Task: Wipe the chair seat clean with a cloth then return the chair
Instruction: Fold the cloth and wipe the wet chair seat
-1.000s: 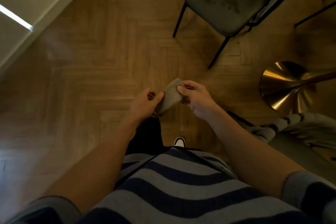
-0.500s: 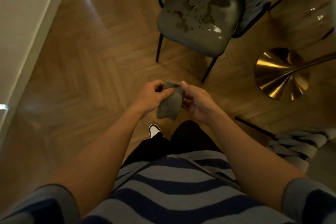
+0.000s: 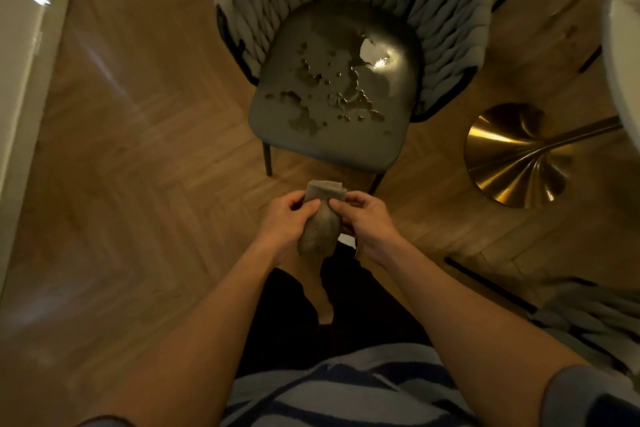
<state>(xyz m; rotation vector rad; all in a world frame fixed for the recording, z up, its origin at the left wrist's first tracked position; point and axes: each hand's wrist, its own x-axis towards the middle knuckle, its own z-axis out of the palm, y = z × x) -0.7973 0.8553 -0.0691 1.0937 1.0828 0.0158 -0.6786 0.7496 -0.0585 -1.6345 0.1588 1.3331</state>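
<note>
cloth (image 3: pixel 320 218) hangs lengthwise toward the person, pinched by both hands.

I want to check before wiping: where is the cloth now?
In the head view the cloth is low of centre, held between the left hand and right hand, just in front of the chair seat.

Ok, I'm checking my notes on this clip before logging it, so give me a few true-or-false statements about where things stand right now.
1. Both hands hold the cloth. True: left hand and right hand grip it.
2. The chair seat is already clean. False: wet patches cover it.
3. The cloth is touching the seat. False: it is held apart from it, nearer the person.
4. A brass-coloured base stands on the floor beside the chair. True.
</note>
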